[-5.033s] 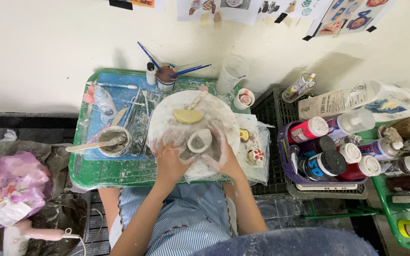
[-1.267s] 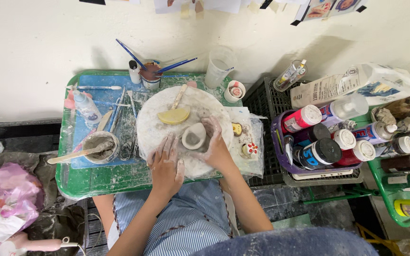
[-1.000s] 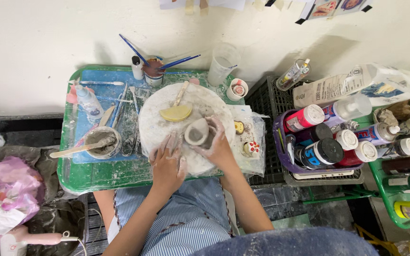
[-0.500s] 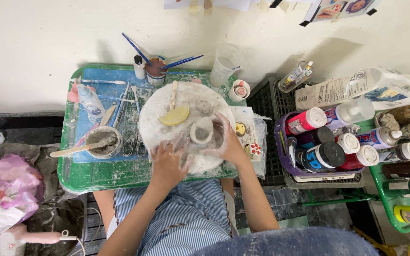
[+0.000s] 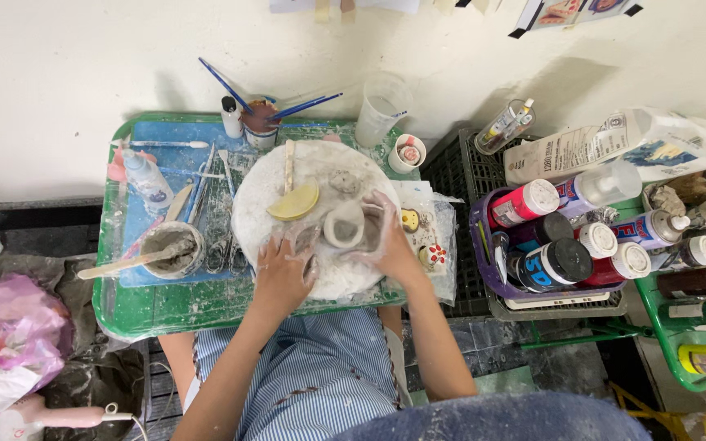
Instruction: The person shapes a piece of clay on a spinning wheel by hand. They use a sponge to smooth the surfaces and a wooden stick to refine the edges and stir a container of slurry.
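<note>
At the centre of the frame a small clay cup [image 5: 344,224] sits on a round white board [image 5: 320,175], and shaping it well looks to call for light, even pressure so the soft wall keeps its round form. The right hand [image 5: 386,241] cups the cup's right side, fingers curved against it; the left hand [image 5: 281,273] lies flat and relaxed on the board just lower left of the cup, grasping nothing. A yellow sponge [image 5: 293,202] lies on the board to the upper left, and a bowl of slip [image 5: 171,249] sits further left on the green tray [image 5: 149,310].
</note>
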